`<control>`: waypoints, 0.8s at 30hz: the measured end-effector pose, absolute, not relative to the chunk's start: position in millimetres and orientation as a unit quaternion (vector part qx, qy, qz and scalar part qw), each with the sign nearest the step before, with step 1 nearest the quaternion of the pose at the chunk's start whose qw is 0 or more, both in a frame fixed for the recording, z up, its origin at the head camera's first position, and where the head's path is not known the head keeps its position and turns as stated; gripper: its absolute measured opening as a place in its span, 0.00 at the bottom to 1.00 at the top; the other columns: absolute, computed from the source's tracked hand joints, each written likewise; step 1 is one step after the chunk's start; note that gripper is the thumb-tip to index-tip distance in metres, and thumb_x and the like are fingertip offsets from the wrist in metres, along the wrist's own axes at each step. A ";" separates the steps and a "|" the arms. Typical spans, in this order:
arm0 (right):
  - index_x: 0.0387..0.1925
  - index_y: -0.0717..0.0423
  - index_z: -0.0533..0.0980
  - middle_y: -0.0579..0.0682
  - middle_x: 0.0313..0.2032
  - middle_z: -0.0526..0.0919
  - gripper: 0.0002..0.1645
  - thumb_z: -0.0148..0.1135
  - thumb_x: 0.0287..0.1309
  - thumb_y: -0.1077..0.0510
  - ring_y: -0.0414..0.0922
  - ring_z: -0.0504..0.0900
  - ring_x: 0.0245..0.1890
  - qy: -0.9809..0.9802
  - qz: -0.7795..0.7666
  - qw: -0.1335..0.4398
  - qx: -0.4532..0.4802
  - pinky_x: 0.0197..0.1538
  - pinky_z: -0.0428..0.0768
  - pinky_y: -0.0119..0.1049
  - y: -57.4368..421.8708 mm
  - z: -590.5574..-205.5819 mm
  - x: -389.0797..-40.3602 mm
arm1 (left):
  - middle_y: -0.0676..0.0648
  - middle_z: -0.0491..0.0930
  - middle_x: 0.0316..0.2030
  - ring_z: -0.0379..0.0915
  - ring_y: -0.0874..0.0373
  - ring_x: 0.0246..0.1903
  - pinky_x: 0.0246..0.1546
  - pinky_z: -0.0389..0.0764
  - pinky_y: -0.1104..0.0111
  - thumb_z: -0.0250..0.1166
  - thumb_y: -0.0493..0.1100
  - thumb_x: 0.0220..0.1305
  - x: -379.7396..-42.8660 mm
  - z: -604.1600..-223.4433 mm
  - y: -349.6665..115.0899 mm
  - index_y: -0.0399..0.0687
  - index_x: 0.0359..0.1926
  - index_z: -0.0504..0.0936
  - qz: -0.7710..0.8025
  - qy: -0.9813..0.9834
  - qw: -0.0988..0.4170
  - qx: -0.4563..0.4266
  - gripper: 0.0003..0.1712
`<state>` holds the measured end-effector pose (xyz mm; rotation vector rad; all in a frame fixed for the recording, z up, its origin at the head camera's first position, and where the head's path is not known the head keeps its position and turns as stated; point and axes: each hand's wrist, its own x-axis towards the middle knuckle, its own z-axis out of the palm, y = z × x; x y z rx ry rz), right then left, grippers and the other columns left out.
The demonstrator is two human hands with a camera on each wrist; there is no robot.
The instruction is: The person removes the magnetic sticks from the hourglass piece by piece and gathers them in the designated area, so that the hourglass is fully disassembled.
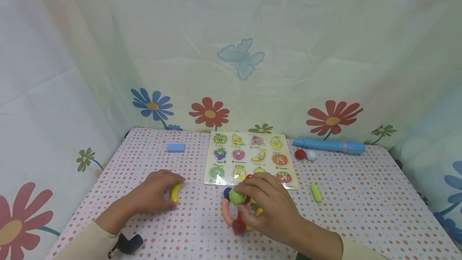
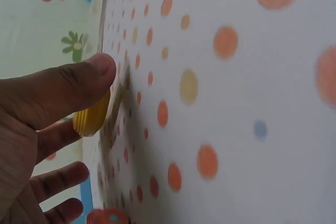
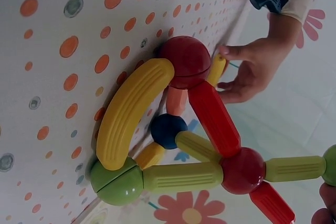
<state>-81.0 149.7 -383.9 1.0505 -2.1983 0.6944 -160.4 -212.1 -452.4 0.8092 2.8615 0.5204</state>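
Note:
My left hand (image 1: 157, 191) pinches a yellow curved rod (image 1: 175, 192) between thumb and fingers at the left of the dotted table. The left wrist view shows the rod's ribbed end (image 2: 93, 118) under the thumb. My right hand (image 1: 274, 206) holds a green ball (image 1: 237, 197) at the top of a ball-and-rod toy structure, its fingertips on that ball. In the right wrist view, red, green and yellow rods meet at a red ball (image 3: 242, 170). Lower balls, including a dark blue one (image 3: 168, 130), join curved rods in a ring at the base. My right hand partly hides the structure in the head view.
Behind the structure lies a fruit puzzle board (image 1: 208, 171). A blue tube (image 1: 330, 145), a red ball (image 1: 300, 154) and a white ball (image 1: 311, 155) lie at the back right. A light green rod (image 1: 315, 192) lies right; a blue block (image 1: 176, 148) back left.

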 end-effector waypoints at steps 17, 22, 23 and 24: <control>0.50 0.51 0.83 0.44 0.48 0.85 0.22 0.70 0.49 0.57 0.48 0.78 0.51 -0.827 0.266 0.299 0.395 0.63 0.67 0.35 149.9 -384.0 -81.1 | 0.54 0.79 0.58 0.67 0.45 0.65 0.65 0.62 0.40 0.86 0.50 0.41 -159.3 -451.5 -243.9 0.55 0.66 0.79 0.188 0.960 0.059 0.200 0.48; 0.49 0.51 0.83 0.44 0.48 0.85 0.23 0.71 0.48 0.58 0.48 0.78 0.51 -0.827 0.265 0.299 0.396 0.63 0.67 0.35 149.7 -383.5 -81.1 | 0.52 0.79 0.59 0.67 0.44 0.64 0.64 0.61 0.39 0.86 0.51 0.42 -158.0 -448.3 -249.4 0.56 0.67 0.78 0.194 0.958 0.062 0.202 0.48; 0.49 0.51 0.83 0.44 0.48 0.85 0.23 0.71 0.47 0.58 0.48 0.78 0.51 -0.826 0.265 0.300 0.396 0.63 0.67 0.35 149.7 -383.4 -81.2 | 0.51 0.79 0.59 0.68 0.44 0.63 0.64 0.61 0.39 0.86 0.51 0.42 -157.9 -448.1 -250.4 0.55 0.67 0.78 0.196 0.958 0.062 0.202 0.48; 0.49 0.51 0.83 0.44 0.48 0.85 0.23 0.71 0.47 0.58 0.48 0.78 0.51 -0.826 0.265 0.300 0.397 0.63 0.67 0.35 149.6 -383.3 -81.2 | 0.51 0.79 0.59 0.68 0.44 0.63 0.63 0.62 0.40 0.86 0.52 0.43 -157.8 -447.9 -251.3 0.56 0.67 0.78 0.198 0.957 0.063 0.201 0.48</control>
